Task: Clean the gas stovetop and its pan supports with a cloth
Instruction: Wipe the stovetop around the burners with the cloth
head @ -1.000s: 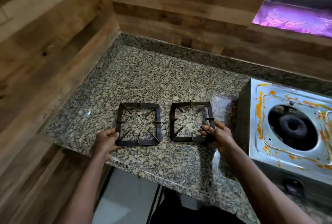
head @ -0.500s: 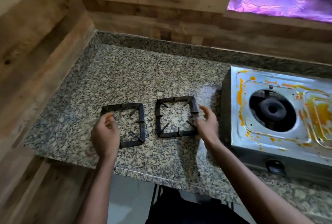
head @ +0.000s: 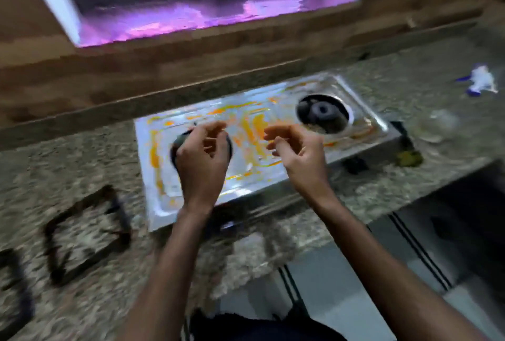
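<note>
The steel gas stovetop point(head: 246, 176) sits on the granite counter, smeared with orange stains. Its right burner point(head: 322, 111) is exposed; the left burner is mostly hidden under my left hand point(head: 202, 157). Both hands hover over the stove with fingers loosely curled and nothing in them; my right hand point(head: 295, 149) is over the stove's middle. Two black square pan supports lie on the counter to the left: one point(head: 87, 234) beside the stove, the other point(head: 13, 294) cut off at the frame's left edge. The frame is motion-blurred.
A white and blue crumpled cloth point(head: 478, 81) lies on the counter at the far right. A clear glassy object point(head: 440, 124) and a dark greenish lump point(head: 410, 159) sit right of the stove. A wood-panelled wall and a window sill run behind.
Both hands have let go of the pan supports, which stay on the counter, and moved right over the stove. The view has swung right, bringing the whole stove into frame.
</note>
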A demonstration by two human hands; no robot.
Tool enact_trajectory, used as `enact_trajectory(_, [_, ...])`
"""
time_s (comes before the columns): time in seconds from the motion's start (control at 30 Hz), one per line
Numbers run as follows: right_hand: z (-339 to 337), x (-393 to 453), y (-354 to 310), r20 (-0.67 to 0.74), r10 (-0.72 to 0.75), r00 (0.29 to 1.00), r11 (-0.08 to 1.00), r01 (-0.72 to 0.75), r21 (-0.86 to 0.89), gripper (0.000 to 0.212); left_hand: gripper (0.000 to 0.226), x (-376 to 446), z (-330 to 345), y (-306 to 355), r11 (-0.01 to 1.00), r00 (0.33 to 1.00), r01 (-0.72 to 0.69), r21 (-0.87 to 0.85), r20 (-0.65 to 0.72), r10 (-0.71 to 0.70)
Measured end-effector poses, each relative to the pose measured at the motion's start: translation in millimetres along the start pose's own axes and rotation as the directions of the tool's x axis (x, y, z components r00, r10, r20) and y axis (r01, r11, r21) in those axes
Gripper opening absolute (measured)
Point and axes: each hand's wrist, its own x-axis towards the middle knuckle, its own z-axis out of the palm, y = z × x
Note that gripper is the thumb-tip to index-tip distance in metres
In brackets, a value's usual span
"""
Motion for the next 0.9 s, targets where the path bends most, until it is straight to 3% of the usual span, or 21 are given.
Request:
enact_trajectory(0.23, [-211,17,50,-0.342,0.074,0.937,0.995,-0.093,-0.038,0.031,0.017,-49,195,90,0.989,0.95,-0.058,-0.137,0.296,0.097])
enact_trajectory(0.27, [-258,24,63,-0.405,0.089,0.91,0.992,-0.119,-0.049,0.031,0.016,-60,241,109,0.987,0.925,-0.049,-0.156,0.365,0.103])
enact_trajectory(0.43, [-332,32,125,-0.505,0.25,0.826,0.941,-0.33,-0.073,0.033,0.018,-100,317,119,0.981,0.787,-0.15,-0.124,0.585,0.194])
enact_trajectory(0.63, [-416,68,209,-0.487,0.459,0.743,0.8,-0.584,-0.138,0.032,0.036,-131,442,117,0.966,0.604,-0.255,0.032,0.786,0.134])
enact_trajectory(0.8, [-451,89,242,-0.409,0.551,0.727,0.693,-0.672,-0.261,0.02,0.043,-136,513,92,0.944,0.557,-0.239,0.229,0.828,-0.06])
enact_trajectory(0.9, [-467,102,255,-0.316,0.568,0.76,0.655,-0.65,-0.385,0.02,0.045,-137,537,75,0.896,0.603,-0.255,0.363,0.784,-0.146])
